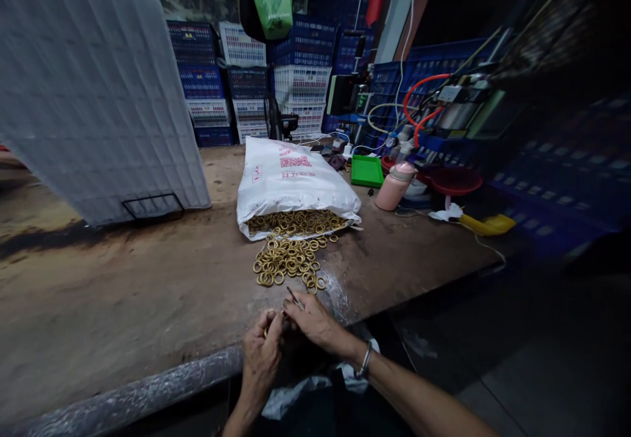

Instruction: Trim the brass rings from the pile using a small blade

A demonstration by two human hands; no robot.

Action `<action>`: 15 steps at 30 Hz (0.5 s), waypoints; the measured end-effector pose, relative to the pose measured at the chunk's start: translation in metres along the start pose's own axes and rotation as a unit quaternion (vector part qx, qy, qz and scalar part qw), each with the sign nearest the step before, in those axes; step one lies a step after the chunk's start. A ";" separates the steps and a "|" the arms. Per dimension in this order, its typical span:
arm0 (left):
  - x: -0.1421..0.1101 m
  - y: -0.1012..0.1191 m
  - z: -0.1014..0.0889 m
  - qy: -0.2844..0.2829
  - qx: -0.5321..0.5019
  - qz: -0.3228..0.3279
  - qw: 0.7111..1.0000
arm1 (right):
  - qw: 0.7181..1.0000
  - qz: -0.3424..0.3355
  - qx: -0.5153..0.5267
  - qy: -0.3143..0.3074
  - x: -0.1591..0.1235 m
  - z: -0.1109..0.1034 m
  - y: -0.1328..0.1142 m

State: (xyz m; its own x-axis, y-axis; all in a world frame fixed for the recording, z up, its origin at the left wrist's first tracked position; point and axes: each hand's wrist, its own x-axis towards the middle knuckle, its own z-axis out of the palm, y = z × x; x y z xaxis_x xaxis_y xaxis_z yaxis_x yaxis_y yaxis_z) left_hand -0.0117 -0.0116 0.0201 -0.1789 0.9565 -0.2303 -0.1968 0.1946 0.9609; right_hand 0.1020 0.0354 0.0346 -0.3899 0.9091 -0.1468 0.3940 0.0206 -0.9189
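Observation:
My left hand (263,348) is closed with a brass ring (267,333) pinched in its fingers, only a sliver of the ring showing. My right hand (313,319) grips a thin metal tool (294,298) with a dark tip, whose kind I cannot make out. The two hands meet at the table's front edge, fingertips almost touching. Just beyond them lies a loose pile of brass rings (288,259). It spills from the open mouth of a white woven sack (300,184) with red print, which lies on its side with more rings inside.
A tall white ribbed panel (113,95) stands on the table (123,292) at left. To the right are a pink bottle (394,187), a green tray (367,171), a red dish (453,179) and a yellow scoop (488,224). Stacked blue and white crates (303,82) line the back.

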 end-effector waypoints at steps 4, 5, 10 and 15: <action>0.002 -0.008 -0.003 -0.039 -0.048 -0.094 0.994 | 0.997 -0.018 -0.047 0.051 0.000 0.002 0.002; 0.003 -0.010 -0.004 -0.049 -0.063 -0.106 0.991 | 0.997 -0.027 -0.056 0.055 0.000 0.002 0.002; 0.000 -0.007 -0.003 -0.072 -0.115 -0.098 0.986 | 0.999 -0.022 -0.005 0.025 0.000 0.001 -0.001; -0.004 -0.003 -0.001 -0.060 -0.138 -0.102 0.983 | 0.997 -0.019 -0.064 0.040 0.000 -0.002 0.007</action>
State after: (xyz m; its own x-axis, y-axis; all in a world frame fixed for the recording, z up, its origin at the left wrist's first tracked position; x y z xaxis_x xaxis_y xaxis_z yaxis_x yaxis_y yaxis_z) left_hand -0.0112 -0.0167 0.0176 0.0025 0.9258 -0.3781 -0.4744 0.3339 0.8145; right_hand 0.1061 0.0365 0.0292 -0.3405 0.9369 -0.0791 0.4860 0.1034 -0.8678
